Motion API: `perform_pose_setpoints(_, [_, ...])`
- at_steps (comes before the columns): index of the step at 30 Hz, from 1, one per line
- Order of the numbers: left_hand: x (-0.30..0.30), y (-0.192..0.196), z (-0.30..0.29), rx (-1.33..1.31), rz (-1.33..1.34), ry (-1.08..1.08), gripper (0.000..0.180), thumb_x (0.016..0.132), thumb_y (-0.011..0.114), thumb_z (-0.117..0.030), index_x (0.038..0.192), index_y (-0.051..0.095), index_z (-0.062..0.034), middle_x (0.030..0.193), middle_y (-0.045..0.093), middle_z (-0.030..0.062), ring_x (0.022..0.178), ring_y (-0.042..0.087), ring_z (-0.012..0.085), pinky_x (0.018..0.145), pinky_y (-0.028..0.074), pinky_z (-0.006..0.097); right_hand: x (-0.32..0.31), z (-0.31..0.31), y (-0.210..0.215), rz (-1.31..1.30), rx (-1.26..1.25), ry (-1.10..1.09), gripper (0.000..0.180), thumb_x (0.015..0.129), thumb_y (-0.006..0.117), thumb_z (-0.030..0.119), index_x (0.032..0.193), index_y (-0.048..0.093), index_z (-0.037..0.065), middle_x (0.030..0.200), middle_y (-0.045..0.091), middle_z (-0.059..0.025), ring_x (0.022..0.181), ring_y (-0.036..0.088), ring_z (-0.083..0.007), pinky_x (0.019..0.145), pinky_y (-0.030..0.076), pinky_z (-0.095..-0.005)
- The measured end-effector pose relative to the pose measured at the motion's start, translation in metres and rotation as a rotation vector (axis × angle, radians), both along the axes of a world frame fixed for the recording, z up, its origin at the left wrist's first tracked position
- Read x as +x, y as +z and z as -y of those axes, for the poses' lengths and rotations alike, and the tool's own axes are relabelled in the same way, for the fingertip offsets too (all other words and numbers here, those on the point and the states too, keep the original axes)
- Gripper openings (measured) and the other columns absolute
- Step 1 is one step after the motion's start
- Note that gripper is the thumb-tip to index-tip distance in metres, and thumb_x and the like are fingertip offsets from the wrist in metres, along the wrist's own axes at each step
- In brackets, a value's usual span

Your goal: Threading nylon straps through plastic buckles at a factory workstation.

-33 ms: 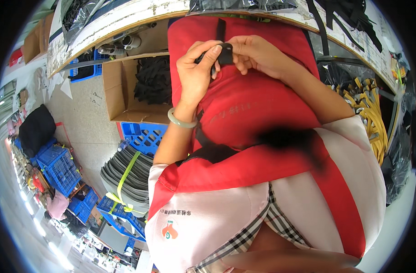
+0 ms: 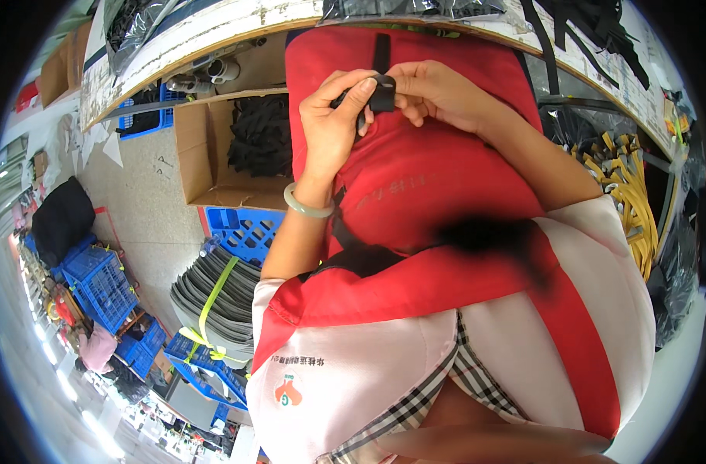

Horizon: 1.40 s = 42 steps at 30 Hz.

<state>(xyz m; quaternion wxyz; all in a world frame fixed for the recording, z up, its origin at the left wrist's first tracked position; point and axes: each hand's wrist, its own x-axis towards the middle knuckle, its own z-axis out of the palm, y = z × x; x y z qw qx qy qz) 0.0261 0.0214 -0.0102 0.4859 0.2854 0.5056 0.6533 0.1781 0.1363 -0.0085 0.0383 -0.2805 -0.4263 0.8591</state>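
Over my lap, which a red apron (image 2: 415,155) covers, both hands meet at a folded black strap (image 2: 381,98). My left hand (image 2: 331,116) pinches it between thumb and fingers. At the strap's right edge is my right hand (image 2: 438,91), thumb and forefinger pressed together and the other fingers curled. A flat tail of black webbing (image 2: 381,52) runs away from the hands across the red cloth. Some dark material also shows beneath my left fingers, partly hidden.
Ahead stands a worn white table (image 2: 214,29) with black straps on its right. To the left are a cardboard box (image 2: 194,166) of black pieces, a blue crate (image 2: 248,236) and a bundle of grey strips (image 2: 214,298). Yellow strips (image 2: 635,205) hang at right.
The webbing tail beyond my hands has shifted slightly to the right. Both hands keep nearly the same place and hold.
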Motion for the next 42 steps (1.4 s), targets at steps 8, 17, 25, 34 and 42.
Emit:
perform_pose_setpoints(8, [-0.068, 0.049, 0.074, -0.19, -0.159, 0.038, 0.015, 0.089, 0.061, -0.001, 0.101, 0.066, 0.0045, 0.081, 0.06, 0.0063, 0.052, 0.051, 0.0084, 0.042, 0.034, 0.019, -0.041, -0.013, 0.009, -0.01, 0.404, -0.047, 0.021, 0.095, 0.056, 0.025, 0.095, 0.059, 0.005, 0.07, 0.055, 0.0025, 0.058, 0.049, -0.004, 0.053, 0.04, -0.0179])
perform_pose_setpoints(17, [-0.092, 0.056, 0.11, -0.092, -0.161, 0.298, 0.055, 0.081, 0.057, 0.008, 0.134, 0.05, -0.0068, 0.121, 0.062, 0.0151, 0.059, 0.056, 0.0067, 0.04, 0.034, 0.016, -0.056, 0.021, 0.022, 0.049, 0.494, 0.305, 0.021, 0.096, 0.055, 0.023, 0.099, 0.062, 0.004, 0.073, 0.058, -0.0008, 0.057, 0.054, -0.0057, 0.051, 0.044, -0.0189])
perform_pose_setpoints(25, [-0.017, 0.02, 0.031, -0.081, -0.003, -0.183, 0.06, 0.079, 0.059, 0.012, 0.136, 0.046, -0.0034, 0.119, 0.062, 0.0138, 0.068, 0.063, 0.0113, 0.043, 0.04, 0.017, -0.037, 0.013, 0.012, 0.124, 0.37, 0.322, 0.021, 0.092, 0.061, 0.023, 0.092, 0.063, 0.002, 0.07, 0.06, -0.0015, 0.054, 0.053, -0.0056, 0.05, 0.042, -0.0187])
perform_pose_setpoints(34, [-0.04, 0.002, 0.017, -0.365, 0.32, -0.362, 0.031, 0.096, 0.054, -0.028, 0.104, 0.061, 0.0015, 0.07, 0.059, 0.0044, 0.047, 0.048, 0.0089, 0.038, 0.032, 0.018, 0.0, -0.007, 0.01, -0.008, 0.479, 0.04, 0.013, 0.092, 0.06, 0.015, 0.097, 0.064, 0.003, 0.078, 0.062, -0.0014, 0.059, 0.055, -0.0058, 0.055, 0.045, -0.0196])
perform_pose_setpoints(42, [-0.01, -0.011, -0.019, -0.327, 0.437, -0.595, 0.024, 0.094, 0.059, -0.028, 0.091, 0.06, -0.0042, 0.073, 0.06, 0.0047, 0.05, 0.051, 0.0096, 0.039, 0.033, 0.018, 0.026, -0.017, 0.013, -0.066, 1.164, 0.095, 0.021, 0.087, 0.059, 0.018, 0.106, 0.065, 0.011, 0.099, 0.063, -0.0077, 0.092, 0.062, -0.0273, 0.079, 0.048, -0.0352])
